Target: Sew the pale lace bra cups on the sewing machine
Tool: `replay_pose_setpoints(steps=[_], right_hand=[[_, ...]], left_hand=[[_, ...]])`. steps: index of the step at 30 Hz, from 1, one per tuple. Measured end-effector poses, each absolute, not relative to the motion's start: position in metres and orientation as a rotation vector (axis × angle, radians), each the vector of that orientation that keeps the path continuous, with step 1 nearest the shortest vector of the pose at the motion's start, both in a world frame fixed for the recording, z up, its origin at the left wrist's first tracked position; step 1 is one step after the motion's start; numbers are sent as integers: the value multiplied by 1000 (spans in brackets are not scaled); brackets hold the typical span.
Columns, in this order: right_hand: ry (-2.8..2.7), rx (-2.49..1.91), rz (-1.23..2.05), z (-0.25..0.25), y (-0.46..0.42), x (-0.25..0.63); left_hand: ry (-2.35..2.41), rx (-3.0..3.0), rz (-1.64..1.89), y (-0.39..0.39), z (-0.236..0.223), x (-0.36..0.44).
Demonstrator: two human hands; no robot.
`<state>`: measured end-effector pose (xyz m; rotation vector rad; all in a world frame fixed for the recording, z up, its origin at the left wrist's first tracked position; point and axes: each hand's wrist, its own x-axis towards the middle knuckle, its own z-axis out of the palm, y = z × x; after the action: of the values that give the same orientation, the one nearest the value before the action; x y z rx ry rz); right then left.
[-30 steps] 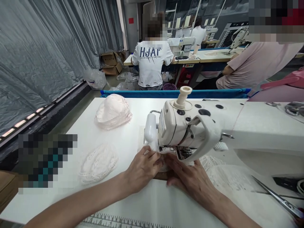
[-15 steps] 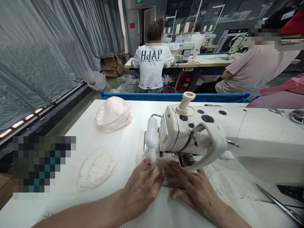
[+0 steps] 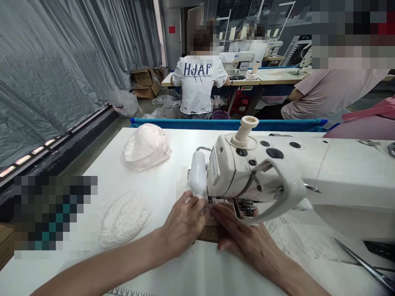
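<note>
Under the head of a white sewing machine (image 3: 228,164), a small piece of sheer whitish lace (image 3: 204,209) lies at the presser foot, mostly covered by my fingers. My left hand (image 3: 187,224) has its fingers bent and pinched on the lace, just left of the needle area. Flat beside it, my right hand (image 3: 247,238) stretches its fingers toward the presser foot, thumb apart, fingertips at the lace edge. The machine's curved guard partly hides those fingers. A brown patch (image 3: 211,233) shows between the hands.
A pale padded cup (image 3: 146,146) and a folded lace piece (image 3: 126,218) lie left on the table. More lace (image 3: 296,236) and scissors (image 3: 364,261) lie right. A blue bar (image 3: 228,124) edges the table's back. Co-workers sit beyond, one in a white shirt (image 3: 197,86).
Both hands have moved slightly forward, toward the presser foot, with the lace. Less lace shows between them, and more of the brown patch is uncovered. A ruler-like scale now shows at the bottom edge.
</note>
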<state>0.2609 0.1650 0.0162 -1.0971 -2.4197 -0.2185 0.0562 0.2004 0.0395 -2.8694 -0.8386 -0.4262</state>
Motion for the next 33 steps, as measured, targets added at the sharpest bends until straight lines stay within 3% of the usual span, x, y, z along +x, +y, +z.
replay_pose_setpoints(steps=[9, 33], right_hand=[[-2379, -1278, -282, 14, 169, 261], [-2329, -1079, -226, 23, 161, 261]], left_hand=[[-877, -2877, -460, 209, 35, 58], [-717, -2673, -494, 189, 32, 57]])
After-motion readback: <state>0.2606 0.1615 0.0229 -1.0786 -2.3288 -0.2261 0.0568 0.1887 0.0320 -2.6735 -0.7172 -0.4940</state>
